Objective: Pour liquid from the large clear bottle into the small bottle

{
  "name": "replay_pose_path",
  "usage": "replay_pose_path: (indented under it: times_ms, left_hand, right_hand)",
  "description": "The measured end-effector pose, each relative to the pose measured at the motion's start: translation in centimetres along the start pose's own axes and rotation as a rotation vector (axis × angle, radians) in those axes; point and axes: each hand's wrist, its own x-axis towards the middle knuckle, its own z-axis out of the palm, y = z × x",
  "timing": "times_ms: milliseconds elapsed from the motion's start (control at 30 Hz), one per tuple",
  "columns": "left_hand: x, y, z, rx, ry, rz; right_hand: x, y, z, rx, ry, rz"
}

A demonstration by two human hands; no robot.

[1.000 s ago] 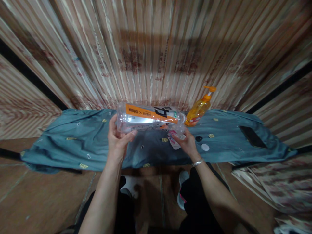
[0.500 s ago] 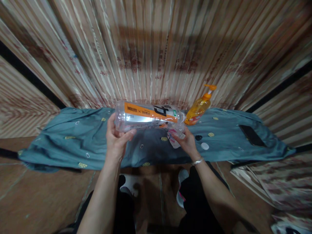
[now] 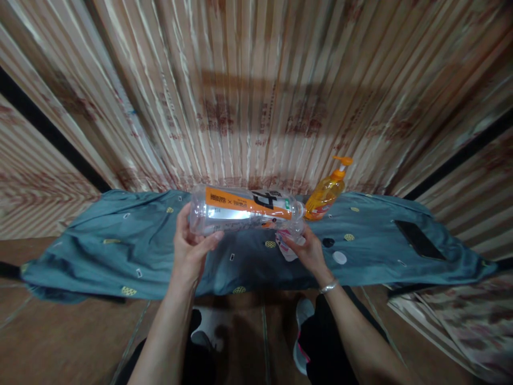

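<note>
A large clear plastic bottle (image 3: 248,207) with an orange and silver label lies sideways in the air, its neck to the right. My left hand (image 3: 190,248) is closed around its base end. At the neck end, my right hand (image 3: 311,250) is closed on a small clear plastic container (image 3: 295,229) just below the bottle's neck; whether the two touch, I cannot tell. Below it shows a crumpled pink and white wrapper (image 3: 287,251), partly hidden by the right fingers. An orange pump bottle (image 3: 324,197) stands beyond the bottle's neck, tilted in view.
A teal patterned cloth (image 3: 140,240) covers the narrow table. Right of my right hand lie a white round cap (image 3: 339,258) and a small black cap (image 3: 328,242). A dark phone (image 3: 419,239) is farther right. Behind the table hangs a striped curtain (image 3: 240,107).
The whole scene sits lower in view, as the camera has tipped up slightly. Both hands keep their hold, and the bottle stays sideways.
</note>
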Motion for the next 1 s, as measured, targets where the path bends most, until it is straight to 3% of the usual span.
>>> replay_pose_path:
  times_ms: [1000]
  left_hand:
    - [0.55,-0.63,0.05,0.005,-0.036,-0.009]
  right_hand:
    - [0.35,-0.32,-0.51,-0.031,-0.021,0.004]
